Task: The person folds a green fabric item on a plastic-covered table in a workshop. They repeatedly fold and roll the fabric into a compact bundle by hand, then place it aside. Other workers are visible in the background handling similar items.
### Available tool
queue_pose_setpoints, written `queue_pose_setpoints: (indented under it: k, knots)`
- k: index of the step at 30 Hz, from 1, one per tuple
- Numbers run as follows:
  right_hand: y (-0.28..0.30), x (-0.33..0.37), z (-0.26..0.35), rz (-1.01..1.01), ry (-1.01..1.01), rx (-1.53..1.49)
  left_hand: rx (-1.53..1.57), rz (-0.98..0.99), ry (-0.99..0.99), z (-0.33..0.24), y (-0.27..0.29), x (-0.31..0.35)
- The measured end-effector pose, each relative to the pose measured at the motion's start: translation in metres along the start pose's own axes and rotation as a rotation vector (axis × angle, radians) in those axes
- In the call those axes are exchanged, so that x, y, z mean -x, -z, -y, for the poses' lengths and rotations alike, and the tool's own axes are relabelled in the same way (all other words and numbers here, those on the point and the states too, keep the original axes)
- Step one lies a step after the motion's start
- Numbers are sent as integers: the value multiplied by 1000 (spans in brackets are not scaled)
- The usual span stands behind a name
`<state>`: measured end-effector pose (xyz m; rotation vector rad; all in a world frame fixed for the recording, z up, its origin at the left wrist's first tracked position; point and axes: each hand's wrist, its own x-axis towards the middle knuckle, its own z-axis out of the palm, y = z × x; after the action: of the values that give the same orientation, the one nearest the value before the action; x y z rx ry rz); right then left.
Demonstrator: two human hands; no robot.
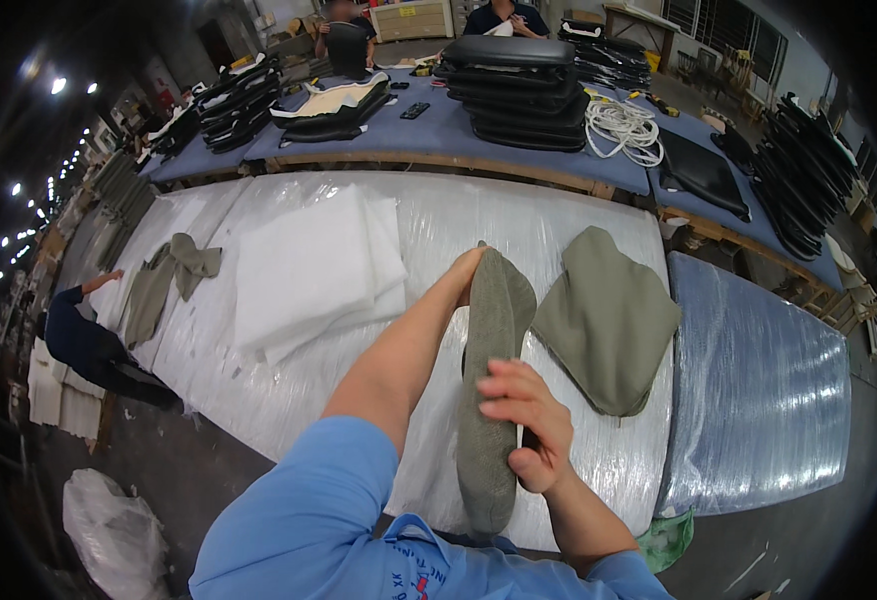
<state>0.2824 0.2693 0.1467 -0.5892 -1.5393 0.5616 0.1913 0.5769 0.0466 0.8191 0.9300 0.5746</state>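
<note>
A grey-green fabric cushion (491, 400) stands on edge in front of my body, its long narrow side facing up. My left hand (467, 272) grips its far end, with the fingers mostly hidden behind the cloth. Against the right face of the cushion is my right hand (531, 415), slightly blurred, its fingers stretched out and its thumb apart. A thin white edge shows beside that thumb; I cannot tell what it belongs to. To the right, a second grey-green cushion piece (609, 320) lies flat on the plastic-wrapped table (429, 215).
Folded white wadding (304, 265) lies left of my arm, and more green cloth (164, 280) farther left, near a person (94, 340). Beyond the table, a blue-topped bench (389, 135) bears stacked black cushions (519, 95) and a coil of white cord (624, 130). Two people are behind it.
</note>
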Motion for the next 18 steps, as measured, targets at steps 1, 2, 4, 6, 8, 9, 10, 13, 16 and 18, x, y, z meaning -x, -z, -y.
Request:
queue_pose_setpoints:
  k: [1, 2, 4, 6, 8, 9, 10, 13, 16, 18]
  knots:
    - [1, -9, -6, -9, -15, -14, 13, -3, 7, 0, 4, -8]
    - [2, -15, -11, -21, -44, -15, -4, 0, 13, 2, 3, -16]
    - [4, -22, -22, -50, -96, -3, -42, 13, 27, 4, -2, -35]
    - [-12, -33, -29, -59, -96, -33, -59, 20, 4, -3, 26, -46]
    - [-22, -37, -30, -117, -79, -31, -102, 1, -23, -6, 30, -52]
    - [-26, -36, -36, -147, -78, -24, -135, -27, -32, -4, 25, -55]
    - [-28, -35, -40, -172, -74, -26, -167, -64, -45, -4, 22, -56]
    - [-19, -38, -39, -143, 5, 79, -97, -97, 18, -4, 6, -47]
    - [-1, -37, -47, -93, 89, 65, -15, -57, 84, 1, -18, -33]
    - [3, -37, -61, -78, 96, 55, -13, -86, 90, 2, -17, -27]
